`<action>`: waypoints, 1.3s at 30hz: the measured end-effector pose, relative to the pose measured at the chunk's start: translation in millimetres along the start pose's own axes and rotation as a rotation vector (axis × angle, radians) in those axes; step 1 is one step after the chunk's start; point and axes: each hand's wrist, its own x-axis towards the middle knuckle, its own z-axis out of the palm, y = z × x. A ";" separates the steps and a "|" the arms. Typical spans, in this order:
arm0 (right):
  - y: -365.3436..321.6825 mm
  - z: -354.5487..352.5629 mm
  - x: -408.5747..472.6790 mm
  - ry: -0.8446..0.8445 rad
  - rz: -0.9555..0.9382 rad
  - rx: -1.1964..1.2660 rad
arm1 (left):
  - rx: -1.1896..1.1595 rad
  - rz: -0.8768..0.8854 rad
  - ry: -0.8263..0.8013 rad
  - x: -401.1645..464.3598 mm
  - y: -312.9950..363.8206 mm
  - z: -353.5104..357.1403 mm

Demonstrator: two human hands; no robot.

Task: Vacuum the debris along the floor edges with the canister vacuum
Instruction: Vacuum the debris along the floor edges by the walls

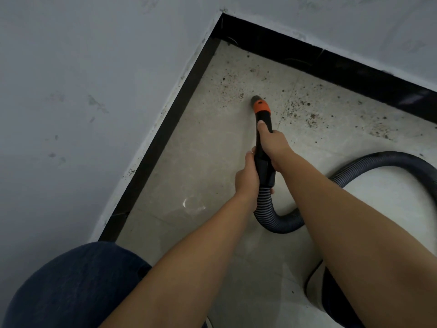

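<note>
The nozzle [255,99] rests on the floor [212,150] amid debris [305,110], near the corner [222,29].

Arms: both forearms bare, no sleeves in view
Hands: left hand [247,177] and right hand [274,144] bare, no gloves, rings or watch visible
Leg: knee [78,285] covered in dark blue denim trousers

Hose [369,165] cut off by the right edge, its far run and the canister out of sight; handle [264,147] partly covered by the right hand [275,144] and left hand [247,178], fingers wrapped round the far side and unseen. Nozzle [256,99] mouth turned away toward the floor [212,143], contact with the tile impossible to judge. Debris [305,110] too small to identify, and a white-and-black object [316,287] hidden largely behind the right forearm and clipped by the bottom edge, as is the knee [71,287].
</note>
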 end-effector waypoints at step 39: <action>-24.0 39.0 18.7 -0.199 -0.095 -0.141 | -0.214 0.060 0.101 16.1 17.6 -11.9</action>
